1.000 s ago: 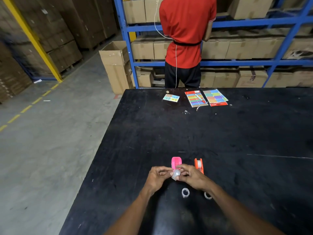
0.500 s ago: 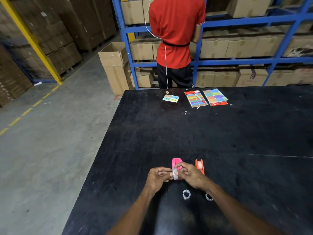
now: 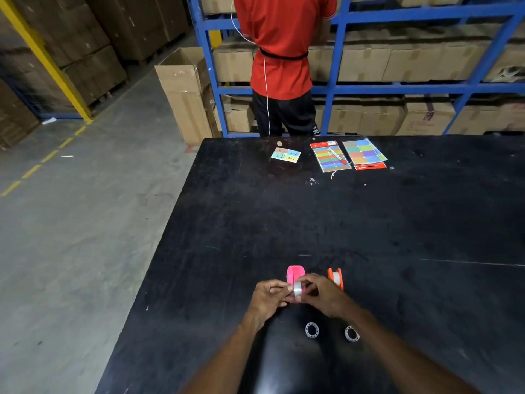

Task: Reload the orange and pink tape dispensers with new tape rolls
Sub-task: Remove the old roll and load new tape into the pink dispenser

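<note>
The pink tape dispenser [image 3: 295, 273] stands on the black table [image 3: 369, 223] near its front edge. A clear tape roll [image 3: 297, 289] sits in the dispenser's near end, pinched between both hands. My left hand [image 3: 270, 295] grips it from the left and my right hand [image 3: 322, 294] from the right. The orange dispenser [image 3: 335, 277] stands just right of the pink one, with a tape roll in it. Two empty white tape cores [image 3: 312, 330] [image 3: 351, 333] lie on the table between my forearms.
Colourful sticker sheets [image 3: 331, 156] [image 3: 364, 153] and a small card [image 3: 285, 155] lie at the table's far edge. A person in a red shirt [image 3: 284, 52] stands behind it, facing blue shelving [image 3: 397, 86] with cartons. An open carton [image 3: 184, 89] stands on the floor at left.
The tape roll, held just above the pink dispenser a second ago, now sits lower in its near end. The person in red shifted slightly left.
</note>
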Motion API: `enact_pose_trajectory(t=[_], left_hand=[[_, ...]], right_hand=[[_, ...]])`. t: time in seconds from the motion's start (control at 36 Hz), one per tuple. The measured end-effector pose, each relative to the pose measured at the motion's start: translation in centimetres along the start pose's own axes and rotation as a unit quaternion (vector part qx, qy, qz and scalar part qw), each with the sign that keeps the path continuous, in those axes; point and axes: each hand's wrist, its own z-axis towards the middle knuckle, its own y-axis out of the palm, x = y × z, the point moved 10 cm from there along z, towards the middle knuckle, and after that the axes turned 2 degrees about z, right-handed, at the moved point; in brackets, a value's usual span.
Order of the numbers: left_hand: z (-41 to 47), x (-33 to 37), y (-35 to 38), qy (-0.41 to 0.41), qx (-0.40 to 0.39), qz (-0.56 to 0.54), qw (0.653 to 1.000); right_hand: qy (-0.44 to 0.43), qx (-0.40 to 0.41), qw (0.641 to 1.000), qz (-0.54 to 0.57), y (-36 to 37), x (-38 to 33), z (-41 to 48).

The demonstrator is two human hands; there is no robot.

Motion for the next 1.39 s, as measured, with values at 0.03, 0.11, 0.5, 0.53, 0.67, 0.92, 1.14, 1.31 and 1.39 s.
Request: enact_pose_trajectory(t=[0.03, 0.11, 0.5, 0.53, 0.67, 0.92, 1.14, 1.31, 1.39], left_hand=[[0.0, 0.0, 0.1, -0.003, -0.002, -0.001, 1.0], [1.4, -0.4, 0.0, -0.011, 0.001, -0.004, 1.0], [7.0, -0.7, -1.1, -0.034, 0.028, 0.08, 0.996], [7.1, -0.3, -1.2, -0.024, 0.034, 0.089, 0.995], [8.5, -1.2, -1.0, -0.004, 0.038, 0.113, 0.993], [9.3, -1.9, -0.4, 0.017, 0.04, 0.192, 0.98], [8.9, -0.7, 1.5, 0.031, -0.009, 0.264, 0.964], [9.3, 0.3, 1.9, 0.136, 0.006, 0.37, 0.919], [9.6, 0.4, 1.8, 0.154, 0.032, 0.299, 0.941]], right_hand=[[-0.001, 0.002, 1.0, 0.002, 0.0, 0.3, 0.1], [0.004, -0.003, 1.0, 0.005, 0.2, 2.0, 1.7], [0.012, 0.023, 0.992, -0.123, -1.0, 3.8, 6.4], [0.008, 0.025, 0.989, -0.145, -1.0, 3.6, 6.5], [-0.01, 0.031, 0.985, -0.169, -0.6, 4.2, 6.9], [-0.009, 0.026, 0.985, -0.172, 0.0, 5.0, 7.3], [-0.009, 0.026, 0.986, -0.162, 0.3, 4.9, 8.2], [-0.011, -0.001, 0.987, -0.159, 0.4, 4.7, 9.2], [-0.015, -0.019, 0.988, -0.151, 0.3, 4.6, 9.4]])
